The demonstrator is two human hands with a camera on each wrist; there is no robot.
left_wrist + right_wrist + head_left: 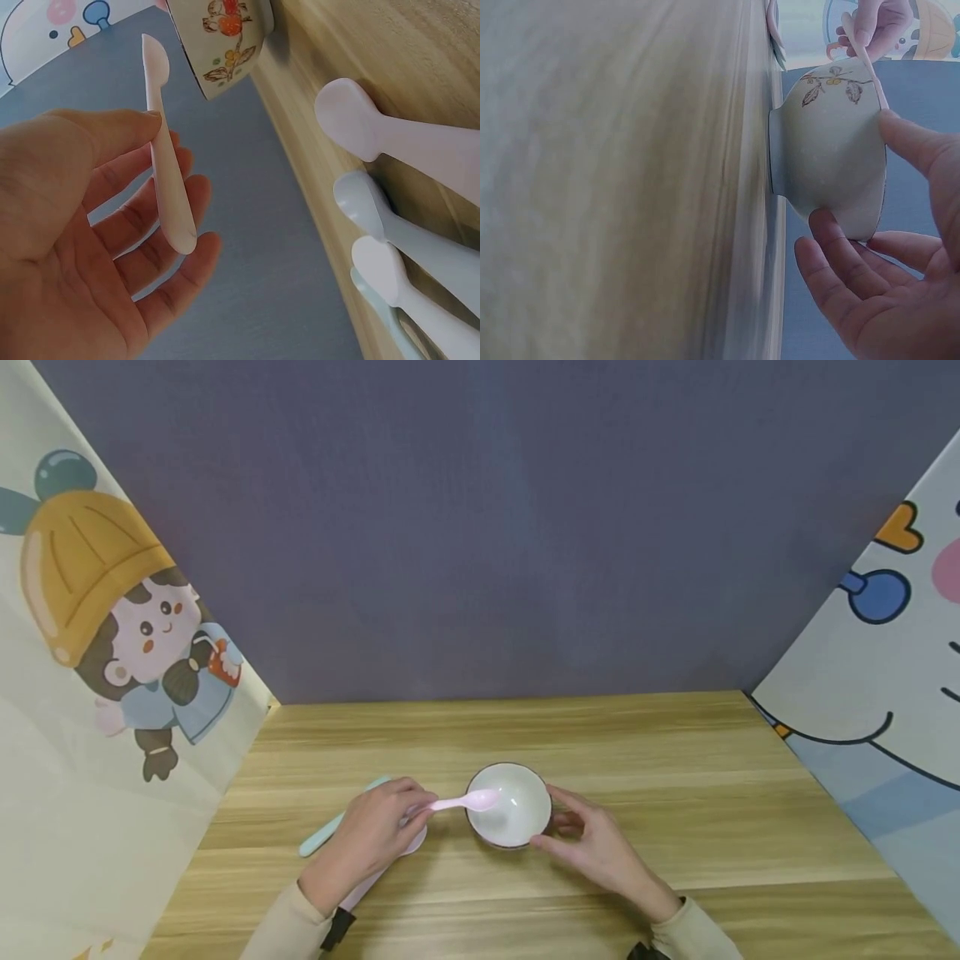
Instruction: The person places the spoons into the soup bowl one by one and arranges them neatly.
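Note:
My left hand [371, 833] pinches a small pink spoon [482, 799] between thumb and fingers. Its scoop reaches over the left rim of a white bowl [517, 828]. In the left wrist view the pink spoon's handle [172, 195] slants down across the curved fingers. The bowl stands upright on the table, its outside [832, 142] patterned with leaves and berries. At the bowl's right side, my right hand [596, 853] holds it, with the thumb at the rim and fingers against the wall.
Several spoons lie on the wooden table [675, 760] under and beside the left hand: a pink one [349, 120], a grey-blue one [361, 206], a whitish one [379, 270] and a light green one [322, 837]. A dark panel [510, 527] rises behind the table, with cartoon-printed sheets at both sides.

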